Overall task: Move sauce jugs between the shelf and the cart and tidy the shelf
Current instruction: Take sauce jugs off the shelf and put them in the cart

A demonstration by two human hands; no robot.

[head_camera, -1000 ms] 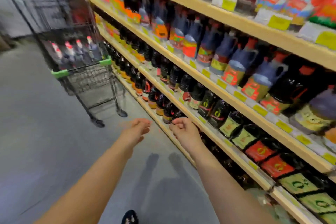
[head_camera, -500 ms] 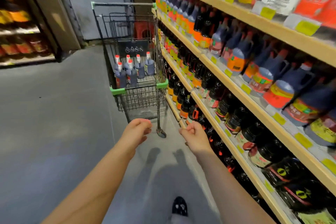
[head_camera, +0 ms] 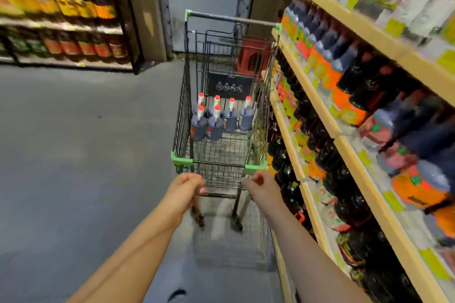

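Shop aisle, head view, heavy motion blur on the right.

- Sauce jugs: six, red caps, dark blue bodies, upright in two rows on the floor of the cart, toward its far half. They stand well beyond both grips, with the cart's near wire wall between.
- More jugs line the shelf along the right, just beside the cart's right wall.
- Left grip: arm stretched forward, fingers loosely curled and apart from the thumb, nothing seen inside them. It sits just below the near left green corner of the cart.
- Right grip: arm stretched forward, back of the hand up, fingers loosely bent toward the cart's near right corner, nothing seen inside them.
- Cannot tell through the blur whether either grip touches the wire.
- Versus half a second ago: the cart was well ahead of the grips; now its near end is right at them. Jug arrangement unchanged.
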